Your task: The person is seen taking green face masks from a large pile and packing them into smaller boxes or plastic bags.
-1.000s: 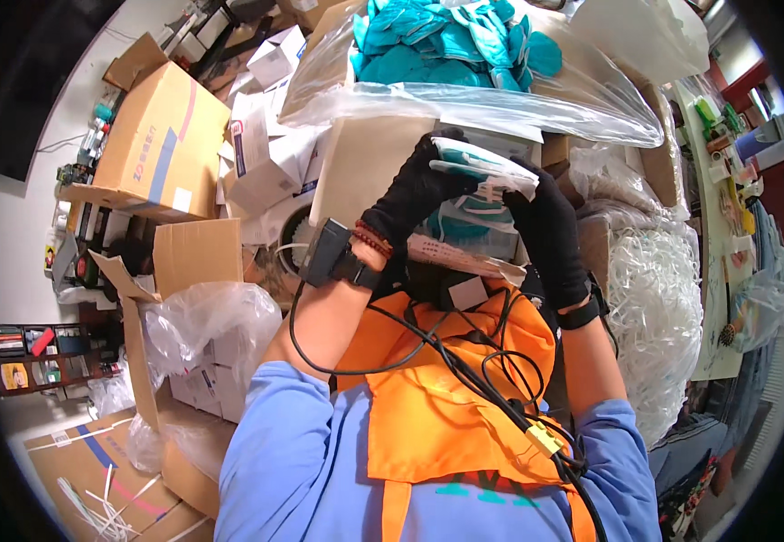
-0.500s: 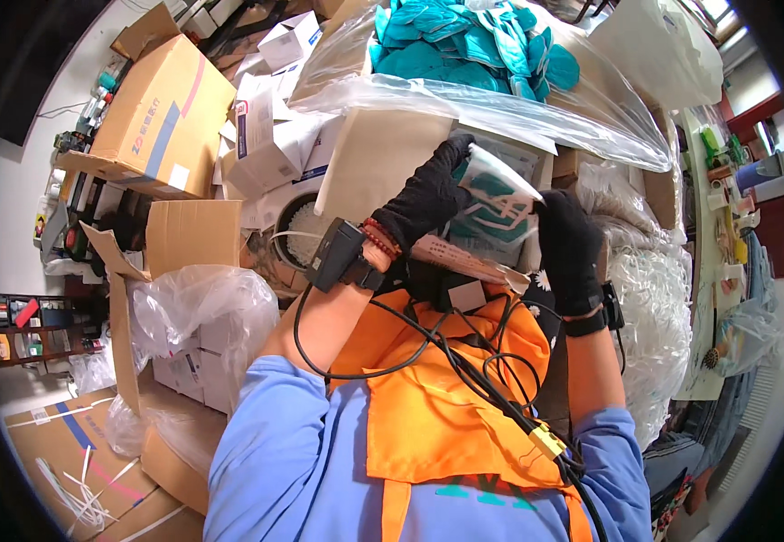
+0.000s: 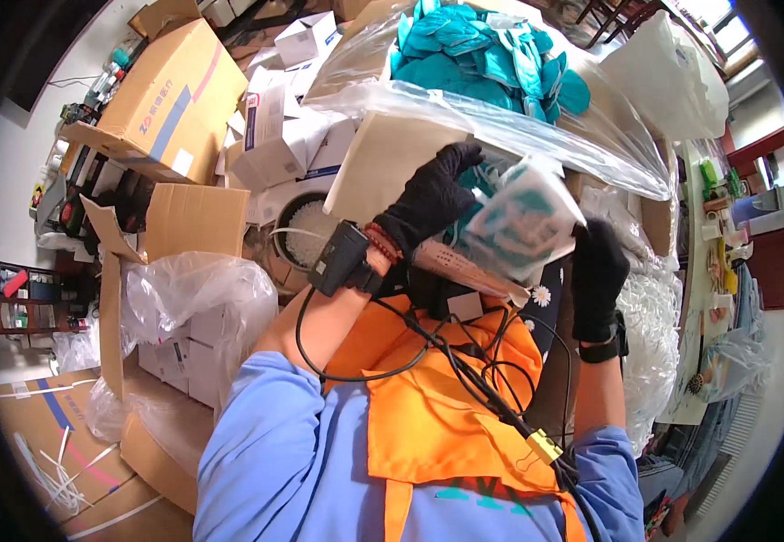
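Note:
My right hand (image 3: 600, 275), in a black glove, pinches the right corner of a translucent plastic bag (image 3: 523, 221). Teal shapes with pale straps show through the bag, which is tilted in front of me. My left hand (image 3: 428, 194), also gloved in black, is curled at the bag's left side. Teal fabric (image 3: 475, 185) shows right beside its fingertips; what those fingers grip is hidden. Beyond the hands, a heap of teal folded fabric pieces (image 3: 478, 63) lies in a box lined with clear plastic sheet (image 3: 536, 149).
A large cardboard box (image 3: 171, 99) and white cartons (image 3: 270, 149) stand at the far left. Nearer is an open carton with a plastic liner (image 3: 202, 294). A round container of white bits (image 3: 306, 230) sits left of my hand. Clear plastic bags (image 3: 649, 352) fill the right side. Cables (image 3: 473, 370) hang across my apron.
My right hand has moved right and toward me, drawing the bag with it. The bag now lies flatter and away from my left fingertips, which held its upper edge before.

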The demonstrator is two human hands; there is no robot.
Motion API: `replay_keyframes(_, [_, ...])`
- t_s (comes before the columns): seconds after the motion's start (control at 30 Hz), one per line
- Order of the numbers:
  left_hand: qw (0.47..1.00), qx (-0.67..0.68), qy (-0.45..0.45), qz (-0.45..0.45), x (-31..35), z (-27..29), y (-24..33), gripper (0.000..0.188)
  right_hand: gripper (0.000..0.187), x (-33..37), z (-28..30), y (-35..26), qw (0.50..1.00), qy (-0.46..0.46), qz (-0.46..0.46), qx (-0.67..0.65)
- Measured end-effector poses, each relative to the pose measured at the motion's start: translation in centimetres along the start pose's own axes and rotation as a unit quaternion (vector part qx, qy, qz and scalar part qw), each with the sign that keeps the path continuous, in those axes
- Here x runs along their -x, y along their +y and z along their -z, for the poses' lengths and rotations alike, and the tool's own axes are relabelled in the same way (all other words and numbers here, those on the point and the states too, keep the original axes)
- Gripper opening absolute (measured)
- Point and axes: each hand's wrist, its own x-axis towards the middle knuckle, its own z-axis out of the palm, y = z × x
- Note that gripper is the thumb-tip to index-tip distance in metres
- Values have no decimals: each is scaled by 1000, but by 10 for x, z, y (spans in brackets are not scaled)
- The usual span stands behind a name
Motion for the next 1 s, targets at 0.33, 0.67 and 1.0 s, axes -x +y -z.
replay_keyframes(0.33, [987,-84,-72,113,8,-30,7,26,5,7,-1,29,999,22,-38,8])
replay_keyframes(0.67, [991,125,-21,35,25,-62,-13,53,23,30,-25,39,886,73,-330,-318])
replay_keyframes(1.0, [996,-64,-27,-54,10,-76,-27,34,18,34,-24,13,799,99,-385,-451])
